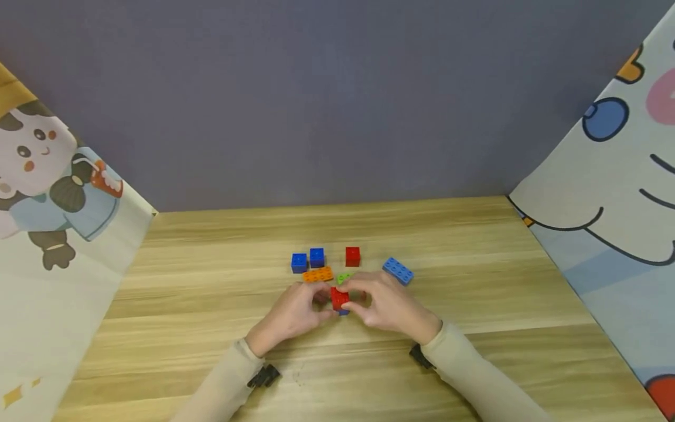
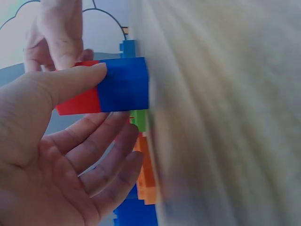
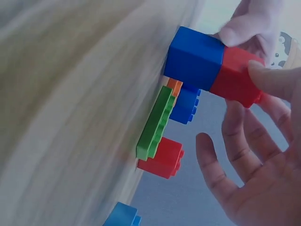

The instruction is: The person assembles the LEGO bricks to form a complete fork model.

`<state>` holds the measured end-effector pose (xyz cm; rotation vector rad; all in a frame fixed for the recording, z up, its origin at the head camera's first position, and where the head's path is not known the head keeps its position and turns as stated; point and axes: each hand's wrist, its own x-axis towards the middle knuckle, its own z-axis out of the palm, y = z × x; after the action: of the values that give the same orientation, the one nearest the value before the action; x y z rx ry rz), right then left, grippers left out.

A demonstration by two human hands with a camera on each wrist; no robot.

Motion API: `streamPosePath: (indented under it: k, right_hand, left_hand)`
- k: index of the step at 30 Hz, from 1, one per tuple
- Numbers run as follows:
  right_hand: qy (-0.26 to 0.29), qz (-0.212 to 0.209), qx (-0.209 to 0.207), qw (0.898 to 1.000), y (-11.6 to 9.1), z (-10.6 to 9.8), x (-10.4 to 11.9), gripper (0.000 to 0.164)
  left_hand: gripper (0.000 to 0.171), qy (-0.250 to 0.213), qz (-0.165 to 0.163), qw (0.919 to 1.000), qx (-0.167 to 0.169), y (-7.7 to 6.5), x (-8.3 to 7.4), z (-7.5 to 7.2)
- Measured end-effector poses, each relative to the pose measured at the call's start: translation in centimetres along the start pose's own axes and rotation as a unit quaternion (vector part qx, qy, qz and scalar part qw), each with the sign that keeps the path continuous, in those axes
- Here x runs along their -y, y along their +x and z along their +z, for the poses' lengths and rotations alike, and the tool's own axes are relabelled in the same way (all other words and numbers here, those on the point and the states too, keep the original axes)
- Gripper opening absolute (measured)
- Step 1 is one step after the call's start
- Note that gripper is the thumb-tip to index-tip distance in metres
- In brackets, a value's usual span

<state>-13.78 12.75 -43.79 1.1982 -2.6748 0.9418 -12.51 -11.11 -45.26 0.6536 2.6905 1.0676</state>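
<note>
A square red toy building brick (image 1: pixel 339 299) sits on top of a square blue brick (image 3: pixel 195 59), and the two form a small upright stack close over the table. My right hand (image 1: pixel 387 302) pinches the red brick between thumb and fingers. From the other side my left hand (image 1: pixel 295 310) holds the stack, its thumb lying across the line where red meets blue in the left wrist view. Just beyond the hands lies a long green brick (image 3: pixel 155 125), partly hidden by the right hand in the head view.
Behind the hands on the wooden table (image 1: pixel 211 281) are two blue bricks (image 1: pixel 299 263), an orange brick (image 1: pixel 318 275) and a red brick (image 1: pixel 353 257). A lighter blue brick (image 1: pixel 398 270) lies to the right. A grey panel (image 1: pixel 327 117) closes off the back.
</note>
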Motion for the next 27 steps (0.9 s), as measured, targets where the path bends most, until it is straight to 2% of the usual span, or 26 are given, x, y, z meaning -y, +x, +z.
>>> streamPosePath:
  k: [5, 11, 18, 27]
  right_hand:
    - [-0.006, -0.014, -0.021, 1.0, -0.2, 0.4, 0.0, 0.028]
    - [0.048, 0.038, -0.003, 0.998, -0.2, 0.6, -0.3, 0.031]
    - [0.109, 0.089, 0.03, 0.99, 0.0, 0.3, -0.8, 0.039]
    - [0.112, 0.069, 0.031, 0.991, 0.0, 0.1, -0.8, 0.044]
  left_hand:
    - [0.036, 0.012, 0.014, 0.9996, -0.019, -0.5, -0.9, -0.5]
    - [0.038, 0.007, -0.004, 0.999, -0.044, -0.9, -2.1, -1.2]
    - [0.035, 0.006, -0.001, 0.9989, -0.047, -0.8, -1.9, -1.3]
    - [0.032, 0.012, 0.0, 0.9985, -0.053, -0.6, -1.8, -1.2]
